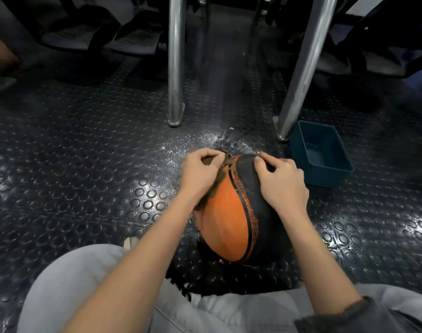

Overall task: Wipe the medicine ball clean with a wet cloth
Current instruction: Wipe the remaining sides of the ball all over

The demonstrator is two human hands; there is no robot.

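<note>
Left hand (200,171) grips a dark cloth (225,164) against the medicine ball's (226,219) upper left; right hand (282,181) curls on its black side, hold unclear. Ball rests on studded floor (85,164), blue tub (298,152) right of it.

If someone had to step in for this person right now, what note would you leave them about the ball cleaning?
Left hand: grips the dark cloth, pressing it on the upper left of the ball.
Right hand: rests on the ball's black side with fingers curled, steadying it; whether it pinches anything is unclear.
Ball: on the floor between the person's legs. A blue tub sits to its right, beside a metal leg.
Done: wiping is under way near the top.
Left: how much is clean cannot be told; probably go over the rest, turning the ball to reach its underside.
</note>
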